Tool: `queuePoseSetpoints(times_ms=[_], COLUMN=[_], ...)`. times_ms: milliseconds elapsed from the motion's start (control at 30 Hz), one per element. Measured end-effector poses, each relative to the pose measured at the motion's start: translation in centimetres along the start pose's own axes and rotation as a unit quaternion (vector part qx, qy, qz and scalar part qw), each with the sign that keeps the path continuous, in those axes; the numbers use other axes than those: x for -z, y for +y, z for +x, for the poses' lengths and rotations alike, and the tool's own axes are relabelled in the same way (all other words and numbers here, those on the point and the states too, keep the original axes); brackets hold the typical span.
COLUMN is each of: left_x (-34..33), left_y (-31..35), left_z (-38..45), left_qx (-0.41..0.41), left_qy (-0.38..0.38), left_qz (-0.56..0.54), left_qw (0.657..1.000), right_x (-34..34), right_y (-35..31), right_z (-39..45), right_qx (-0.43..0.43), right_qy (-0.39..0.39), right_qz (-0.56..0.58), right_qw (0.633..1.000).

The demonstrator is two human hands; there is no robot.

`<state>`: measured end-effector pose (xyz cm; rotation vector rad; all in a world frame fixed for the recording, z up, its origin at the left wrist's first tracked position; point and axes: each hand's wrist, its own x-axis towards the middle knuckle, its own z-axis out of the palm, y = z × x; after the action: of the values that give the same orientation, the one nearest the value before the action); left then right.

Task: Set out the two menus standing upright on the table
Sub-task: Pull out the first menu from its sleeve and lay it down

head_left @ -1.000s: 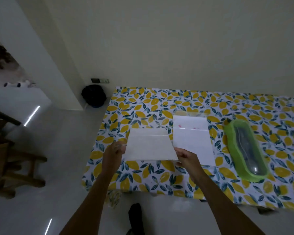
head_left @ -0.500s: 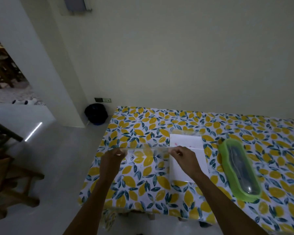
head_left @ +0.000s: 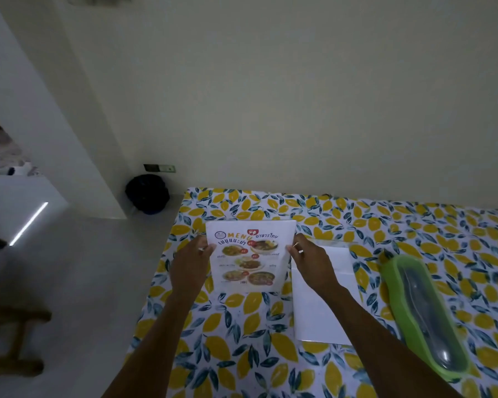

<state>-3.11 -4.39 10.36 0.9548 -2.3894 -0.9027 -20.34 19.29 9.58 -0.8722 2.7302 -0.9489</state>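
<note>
A white menu (head_left: 249,255) with food photos and the word MENU stands upright near the left end of the table (head_left: 242,340), its printed face toward me. My left hand (head_left: 189,268) grips its left edge and my right hand (head_left: 311,262) grips its right edge. The second menu (head_left: 325,308) lies flat, blank white side up, just to the right, partly under my right forearm.
A long green lidded container (head_left: 423,314) lies on the table at the right. The lemon-print cloth covers the table, which backs onto the wall. A dark bin (head_left: 147,193) sits on the floor by the far left corner. A wooden chair (head_left: 9,340) stands at the left.
The first menu went from lying flat and blank side up to raised on edge, then upright with its printed face toward me. Both hands stayed on its sides.
</note>
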Motion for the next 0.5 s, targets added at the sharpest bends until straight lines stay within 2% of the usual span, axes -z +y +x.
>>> queuePoseSetpoints(times_ms=[133,500], left_x=[-0.5,-1.4], left_y=[-0.4,-1.7], left_z=[1.0,2.1], left_qx=[-0.027,-0.016], left_qy=[0.007,-0.020], left_qz=[-0.017,-0.021], left_qw=[0.999,0.999], right_x=[-0.7,-2.8], right_y=[0.4,0.9], right_z=[0.9,1.3], right_qx=[-0.005,-0.026], right_qy=[0.002,0.012], right_qz=[0.001,0.015], right_qw=[1.000,0.999])
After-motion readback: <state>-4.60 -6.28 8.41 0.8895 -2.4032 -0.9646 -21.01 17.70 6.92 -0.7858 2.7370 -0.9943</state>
